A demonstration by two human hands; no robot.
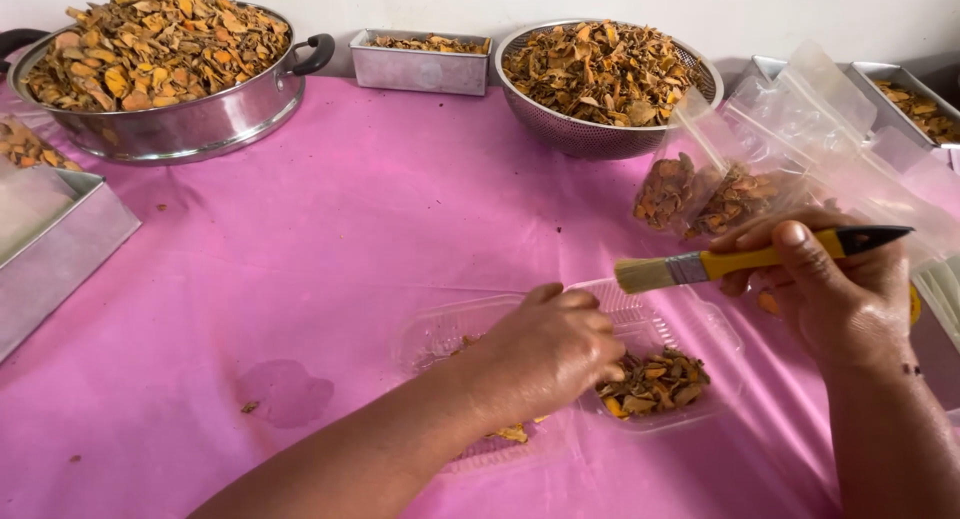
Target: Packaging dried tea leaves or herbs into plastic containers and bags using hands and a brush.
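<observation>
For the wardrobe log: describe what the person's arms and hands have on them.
Both forearms are bare, no sleeves in view. The left hand has no glove, ring or watch showing. The right hand is gloveless too, with a small dark mark at its wrist; what the mark is cannot be told.

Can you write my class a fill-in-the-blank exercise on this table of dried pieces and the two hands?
1. The right hand holds a paintbrush with a ____ handle.
2. The left hand reaches into a clear plastic ____.
3. The tablecloth is ____.
4. The metal colander stands ____ the big pot and holds dried pieces.

Missing words: yellow; tray; pink; right of
</observation>
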